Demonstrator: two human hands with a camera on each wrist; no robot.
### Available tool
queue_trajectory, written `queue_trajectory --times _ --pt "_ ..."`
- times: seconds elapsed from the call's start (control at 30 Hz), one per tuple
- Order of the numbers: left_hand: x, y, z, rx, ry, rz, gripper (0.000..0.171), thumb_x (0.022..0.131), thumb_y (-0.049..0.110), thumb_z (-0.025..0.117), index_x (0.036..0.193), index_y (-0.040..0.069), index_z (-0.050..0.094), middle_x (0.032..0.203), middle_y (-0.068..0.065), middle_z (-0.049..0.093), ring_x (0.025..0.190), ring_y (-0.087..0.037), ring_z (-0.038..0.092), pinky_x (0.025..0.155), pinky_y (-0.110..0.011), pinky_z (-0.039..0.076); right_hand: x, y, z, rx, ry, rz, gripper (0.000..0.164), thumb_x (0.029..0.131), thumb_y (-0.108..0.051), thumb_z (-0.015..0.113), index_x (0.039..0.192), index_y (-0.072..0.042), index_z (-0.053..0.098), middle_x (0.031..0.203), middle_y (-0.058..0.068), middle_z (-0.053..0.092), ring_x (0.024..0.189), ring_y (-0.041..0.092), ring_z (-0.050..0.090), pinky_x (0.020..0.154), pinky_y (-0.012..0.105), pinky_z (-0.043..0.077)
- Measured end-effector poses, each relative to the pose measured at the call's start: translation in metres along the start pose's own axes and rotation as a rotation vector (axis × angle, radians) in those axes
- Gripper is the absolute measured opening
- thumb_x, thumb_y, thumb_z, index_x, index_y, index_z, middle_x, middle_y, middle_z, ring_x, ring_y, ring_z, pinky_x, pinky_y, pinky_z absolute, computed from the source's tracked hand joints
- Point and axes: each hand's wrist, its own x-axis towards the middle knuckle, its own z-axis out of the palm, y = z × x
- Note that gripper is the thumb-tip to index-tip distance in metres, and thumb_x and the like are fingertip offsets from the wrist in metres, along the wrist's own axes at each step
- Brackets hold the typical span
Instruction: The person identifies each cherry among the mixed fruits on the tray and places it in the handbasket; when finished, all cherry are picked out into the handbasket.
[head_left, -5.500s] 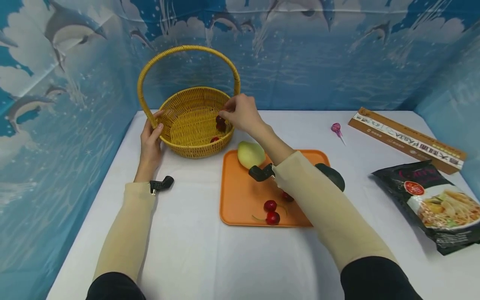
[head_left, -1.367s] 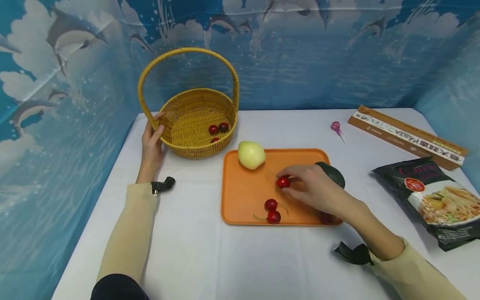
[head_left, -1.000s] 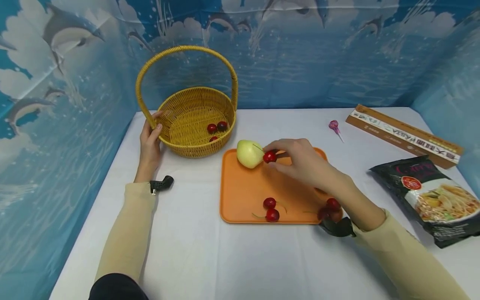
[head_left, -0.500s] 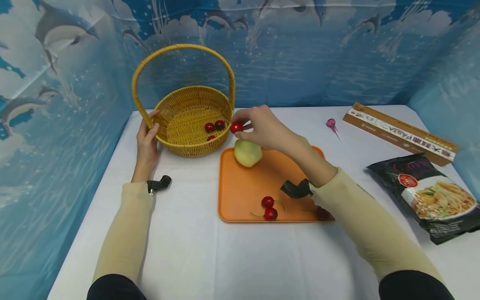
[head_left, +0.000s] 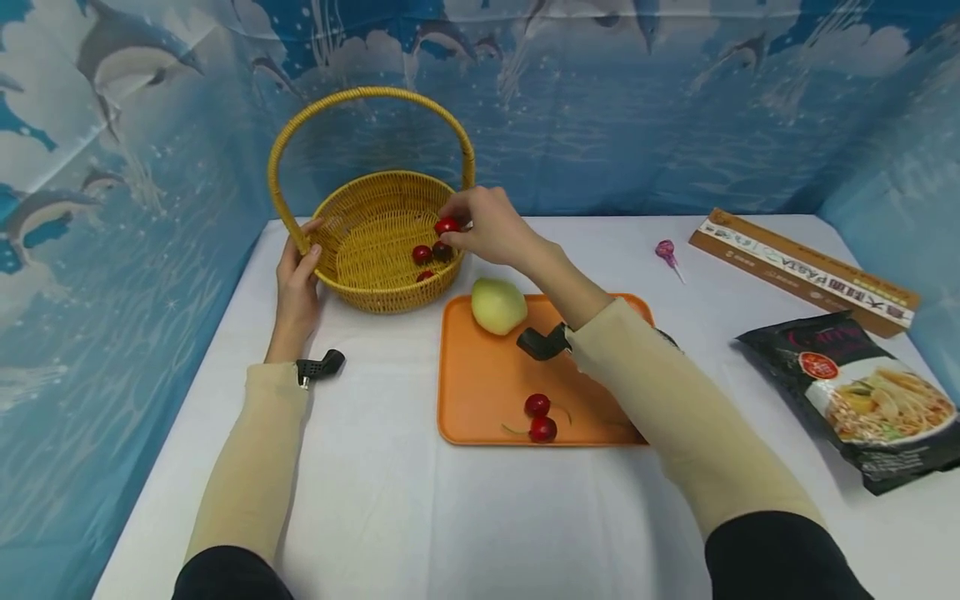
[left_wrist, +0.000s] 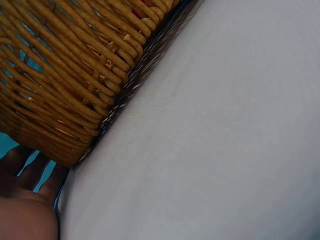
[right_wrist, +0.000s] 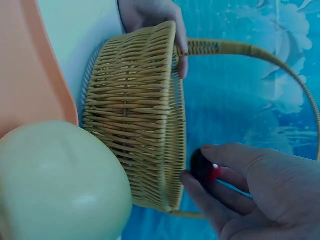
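Note:
A yellow wicker basket (head_left: 386, 302) with a tall arched handle stands at the back left. My left hand (head_left: 297, 287) grips its left rim at the foot of the handle, thumb on the near side. My right hand (head_left: 491, 229) pinches a dark red cherry (head_left: 447, 226) between thumb and fingers, just over the basket's right rim. Three other cherries (head_left: 422, 255) lie inside on the right. In the right wrist view the pinched cherry (right_wrist: 201, 167) shows dark with a bright red side, beside the basket's opening.
An orange tray (head_left: 480, 392) holds a pale green pear (head_left: 498, 307) and two stemmed cherries (head_left: 542, 429); my right sleeve hides its right part. Farther right lie a lollipop (head_left: 665, 250), a long pasta box (head_left: 802, 271) and a black noodle bag (head_left: 862, 400).
My right hand left a dark cherry in the basket, picked another off the tray, and carried it up and left past the pear to the basket. My left hand stays on the rim.

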Motion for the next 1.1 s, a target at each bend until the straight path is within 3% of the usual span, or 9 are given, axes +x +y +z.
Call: queue_trajectory --times 0.3,0.47,0.73,1.1 --pt "-0.001 0.0 0.002 -0.019 0.01 0.002 0.044 0.104 0.014 0.056 0.148 0.01 0.058 0.156 -0.009 0.049 0.145 -0.027 0.041 0.113 -0.035 0.033 0.022 0.005 0.016 0.045 0.054 0.147 0.042 0.103 -0.024 0.069 0.137 0.001 0.066 0.129 0.016 0.071 0.117 0.027 0.067 0.1 0.038 0.054" --pt "0.0 0.0 0.003 -0.026 0.007 0.002 0.044 0.104 0.01 0.053 0.148 0.01 0.058 0.154 -0.009 0.05 0.144 -0.028 0.041 0.113 -0.036 0.033 0.017 0.005 0.02 0.065 0.065 0.145 0.045 0.104 -0.024 0.068 0.14 0.002 0.063 0.128 0.016 0.071 0.115 0.025 0.068 0.099 0.036 0.054" --pt "0.003 0.002 0.0 -0.024 0.003 0.004 0.046 0.104 0.01 0.053 0.149 0.008 0.056 0.154 -0.009 0.049 0.146 -0.028 0.039 0.116 -0.037 0.032 -0.013 -0.001 0.012 0.089 0.07 0.02 0.038 0.103 -0.02 0.068 0.136 -0.001 0.067 0.127 0.015 0.073 0.112 0.024 0.071 0.098 0.037 0.054" --pt "0.001 0.0 0.001 -0.016 0.004 0.001 0.045 0.104 0.01 0.053 0.149 0.008 0.057 0.154 -0.008 0.05 0.147 -0.027 0.04 0.115 -0.035 0.033 -0.068 -0.01 0.005 0.134 0.07 -0.025 0.038 0.102 -0.017 0.069 0.138 -0.003 0.066 0.126 0.01 0.073 0.113 0.019 0.071 0.097 0.035 0.057"
